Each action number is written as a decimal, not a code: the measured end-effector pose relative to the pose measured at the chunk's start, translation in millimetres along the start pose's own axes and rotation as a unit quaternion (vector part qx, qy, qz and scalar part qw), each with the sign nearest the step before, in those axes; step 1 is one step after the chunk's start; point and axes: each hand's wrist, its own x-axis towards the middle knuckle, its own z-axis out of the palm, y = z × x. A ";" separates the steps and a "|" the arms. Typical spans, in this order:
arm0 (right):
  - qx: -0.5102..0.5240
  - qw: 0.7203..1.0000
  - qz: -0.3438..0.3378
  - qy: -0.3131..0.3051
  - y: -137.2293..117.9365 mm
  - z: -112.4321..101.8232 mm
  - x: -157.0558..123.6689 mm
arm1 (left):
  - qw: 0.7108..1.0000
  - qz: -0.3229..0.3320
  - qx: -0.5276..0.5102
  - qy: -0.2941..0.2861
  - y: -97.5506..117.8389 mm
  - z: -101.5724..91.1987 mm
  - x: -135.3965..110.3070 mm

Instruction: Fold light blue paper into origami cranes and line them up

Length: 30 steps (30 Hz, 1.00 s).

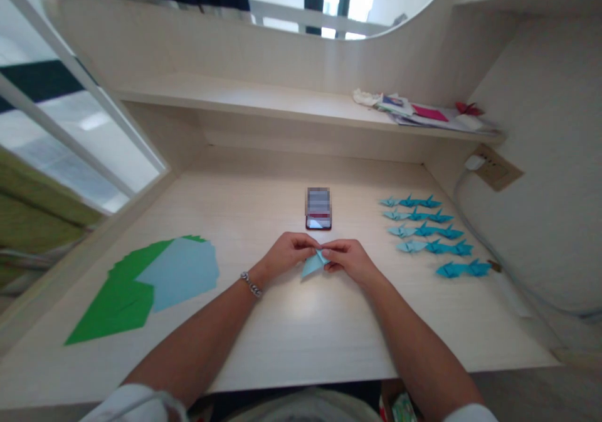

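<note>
A small light blue piece of folded paper point(312, 266) is pinched between my two hands, above the middle of the desk. My left hand point(294, 249) grips its upper left edge with thumb and fingers. On the other side, my right hand point(348, 259) has its fingertips closed on the right part of the paper, hiding that part. One pointed corner sticks out down and to the left. Just beyond my hands lies a phone point(318, 212) with its screen lit and blurred.
Rows of blue folded paper cranes point(424, 229) stand at the right. Green paper sheets point(117, 296) and light blue sheets point(185, 274) lie fanned out at the left. A cable point(489, 253) runs down from a wall socket point(497, 166). Papers point(430, 113) rest on the shelf point(263, 103).
</note>
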 end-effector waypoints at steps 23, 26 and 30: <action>-0.006 0.999 0.005 0.054 7.5 7.2 3.2 | 0.997 -0.025 -0.001 0.074 -3.6 4.3 -4.3; -0.016 0.998 0.002 0.057 8.5 5.9 4.0 | 0.997 -0.032 0.013 0.075 -3.9 4.3 -4.6; -0.022 0.998 -0.002 0.051 8.9 5.9 3.5 | 0.996 -0.048 0.014 0.070 -4.3 5.4 -4.8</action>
